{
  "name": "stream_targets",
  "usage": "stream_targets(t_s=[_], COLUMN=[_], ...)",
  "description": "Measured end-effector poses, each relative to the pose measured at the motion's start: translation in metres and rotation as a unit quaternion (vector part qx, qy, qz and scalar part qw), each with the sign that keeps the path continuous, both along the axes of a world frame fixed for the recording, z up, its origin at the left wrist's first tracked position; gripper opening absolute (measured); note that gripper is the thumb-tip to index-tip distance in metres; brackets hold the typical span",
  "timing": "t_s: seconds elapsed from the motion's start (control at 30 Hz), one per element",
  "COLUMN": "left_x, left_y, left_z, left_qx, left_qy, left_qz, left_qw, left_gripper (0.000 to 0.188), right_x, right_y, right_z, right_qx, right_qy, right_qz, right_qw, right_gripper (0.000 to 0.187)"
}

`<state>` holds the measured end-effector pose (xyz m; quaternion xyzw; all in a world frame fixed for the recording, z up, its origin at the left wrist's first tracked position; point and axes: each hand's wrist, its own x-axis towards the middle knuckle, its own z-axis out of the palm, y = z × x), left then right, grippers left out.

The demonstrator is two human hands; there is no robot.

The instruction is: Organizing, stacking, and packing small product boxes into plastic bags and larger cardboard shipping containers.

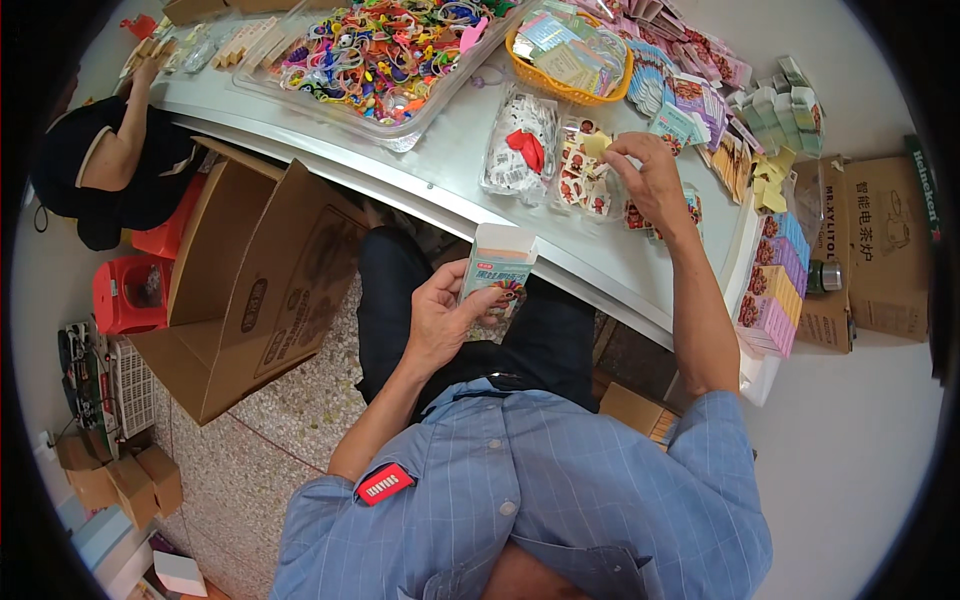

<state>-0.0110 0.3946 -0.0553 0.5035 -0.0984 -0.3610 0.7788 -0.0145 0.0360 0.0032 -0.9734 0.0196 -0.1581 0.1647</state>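
Observation:
Close to the table's front edge, my left hand (445,315) is closed round a small teal cardboard box (497,262). The box is tilted and its white top flap stands up. My right hand (650,175) reaches over the table, thumb and fingers pinching a small pale yellow slip (596,146). Beneath that slip lies a clear tray (580,185) of small cards printed with red and brown figures. Left of it, a clear tray (518,145) holds white packets with a red piece on top. More printed cards (640,215) lie partly hidden under my right forearm.
A large clear bin (385,70) of colourful small trinkets stands at the back, beside a yellow basket (570,75) of packets. Flat cartons (700,100), yellow slips (770,180) and stacked boxes (775,285) line the right. An open carton (255,290) stands left; beyond it sits another person (115,165).

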Motion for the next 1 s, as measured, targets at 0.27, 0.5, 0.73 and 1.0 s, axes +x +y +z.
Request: stream_targets(t_s=[0.27,0.5,0.73,1.0], left_x=[0.003,0.004,0.001,0.012], left_y=[-0.002,-0.004,0.002,0.017], left_z=[0.003,0.002,-0.007,-0.007], left_qx=[-0.002,-0.025,-0.006,-0.032], left_qy=[-0.008,-0.032,-0.075,0.002], left_qz=[0.009,0.003,-0.006,0.045], left_qw=[1.000,0.999,0.997,0.998], left_gripper=[0.039,0.039,0.039,0.038], right_x=[-0.041,-0.034,-0.019,0.093], right_y=[0.078,0.119,0.132,0.122], right_z=[0.059,0.062,0.075,0.089], right_qx=[0.323,0.134,-0.023,0.113], right_qy=[0.038,0.067,0.284,-0.013], right_qz=[0.046,0.196,0.207,0.115], right_qw=[0.944,0.969,0.936,0.987], right_gripper=[0.012,0.016,0.022,0.022])
